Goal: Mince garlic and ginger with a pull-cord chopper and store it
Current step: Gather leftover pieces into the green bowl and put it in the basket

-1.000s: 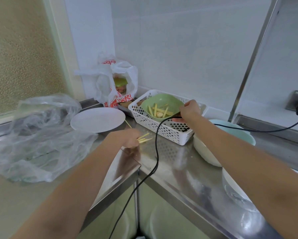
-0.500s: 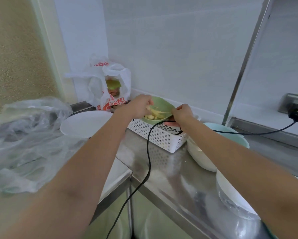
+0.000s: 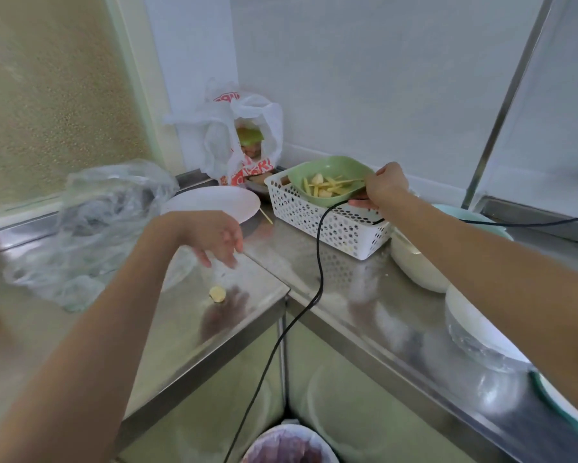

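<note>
One garlic clove (image 3: pixel 217 293) lies near the counter edge under the spread left hand (image 3: pixel 214 237); right hand (image 3: pixel 383 187) pinches the green bowl (image 3: pixel 327 167).

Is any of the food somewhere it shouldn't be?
Yes. One pale garlic clove lies loose on the steel counter, and a thin yellow ginger strip lies beside the white plate. The rest sits in the green bowl.
</note>
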{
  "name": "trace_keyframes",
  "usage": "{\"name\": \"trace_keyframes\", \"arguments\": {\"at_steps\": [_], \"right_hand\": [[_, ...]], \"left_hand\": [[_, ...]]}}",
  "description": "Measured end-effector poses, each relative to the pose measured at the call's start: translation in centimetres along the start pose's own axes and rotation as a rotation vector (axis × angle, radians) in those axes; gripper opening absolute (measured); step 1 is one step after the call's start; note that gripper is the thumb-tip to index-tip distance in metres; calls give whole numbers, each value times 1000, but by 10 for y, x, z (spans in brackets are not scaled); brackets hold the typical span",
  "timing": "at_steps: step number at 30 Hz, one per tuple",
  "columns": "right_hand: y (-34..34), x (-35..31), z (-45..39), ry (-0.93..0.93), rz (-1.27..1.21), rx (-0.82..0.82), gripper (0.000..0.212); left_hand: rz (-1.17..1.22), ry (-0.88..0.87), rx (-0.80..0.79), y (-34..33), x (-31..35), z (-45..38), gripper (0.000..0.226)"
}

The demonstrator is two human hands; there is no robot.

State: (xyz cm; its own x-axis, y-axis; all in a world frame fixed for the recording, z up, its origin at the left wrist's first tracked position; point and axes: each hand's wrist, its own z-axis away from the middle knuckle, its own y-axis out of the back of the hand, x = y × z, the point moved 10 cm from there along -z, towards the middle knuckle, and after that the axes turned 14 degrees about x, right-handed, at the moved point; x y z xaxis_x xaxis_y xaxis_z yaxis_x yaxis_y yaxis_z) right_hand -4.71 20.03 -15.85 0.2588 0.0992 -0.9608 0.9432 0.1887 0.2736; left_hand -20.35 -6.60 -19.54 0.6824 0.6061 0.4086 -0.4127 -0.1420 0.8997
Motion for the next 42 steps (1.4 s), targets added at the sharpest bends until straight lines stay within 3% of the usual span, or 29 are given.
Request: {"name": "trace_keyframes", "arguments": {"at_steps": [4, 9, 12, 16, 19, 22, 25, 31, 39, 42], "right_hand": [[0, -7, 12, 10, -5, 19, 10], [2, -8, 20, 20, 11, 30, 9], [3, -6, 18, 18, 3, 26, 10], [2, 0, 15, -10, -24, 24, 9], [-1, 5, 11, -34, -41, 3, 7], [-6, 6, 3, -1, -21, -34, 6], [-8, 5, -3, 35, 10, -48, 9], [-11, 11, -11, 24, 27, -62, 10], [-10, 12, -11, 25, 26, -55, 14], [-10, 13, -9, 7, 10, -61, 13]], "left_hand": [[-234, 105, -194, -41, -28, 24, 39], [-120, 115, -177, -61, -38, 23, 26], [3, 32, 25, -34, -20, 8, 18], [454, -11, 364, -5, 7, -29, 18], [229, -74, 508, -17, 18, -72, 27], [-205, -87, 558, -38, 28, -107, 29], [-369, -55, 554, -49, 26, -131, 38], [-386, 24, 555, -44, 17, -152, 35], [-430, 62, 686, -18, 32, -146, 29], [-347, 78, 701, -10, 25, -140, 29]]}}
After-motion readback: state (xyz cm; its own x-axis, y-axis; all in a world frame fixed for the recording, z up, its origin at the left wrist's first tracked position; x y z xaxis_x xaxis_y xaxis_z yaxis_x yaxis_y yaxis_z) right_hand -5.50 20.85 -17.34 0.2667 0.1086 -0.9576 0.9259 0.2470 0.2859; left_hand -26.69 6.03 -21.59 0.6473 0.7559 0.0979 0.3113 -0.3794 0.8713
